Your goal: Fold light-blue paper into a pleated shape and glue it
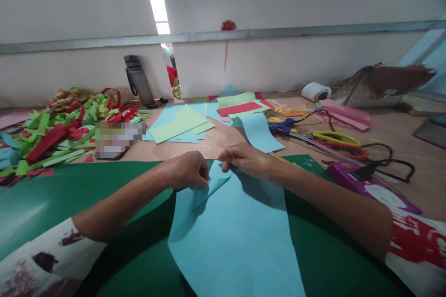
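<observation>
A large sheet of light blue paper (240, 232) lies in front of me on a green mat, its far left corner folded over into a raised flap. My left hand (191, 169) is closed, pinching the folded part at the far left. Close beside it, my right hand (244, 158) pinches the far edge of the same sheet near the fold's tip. The fingertips of both hands are partly hidden. Just beyond my right hand, a curled light blue paper piece (261, 131) rests on the table.
Paper scraps (66, 130) heap at left, near a grey bottle (139, 81) and a pixelated flat object (118, 140). Green sheets (184, 123) lie ahead. At right are a blue glue gun (282, 126), scissors (336, 138), a purple power strip (372, 185) with cables and a handbag (376, 86).
</observation>
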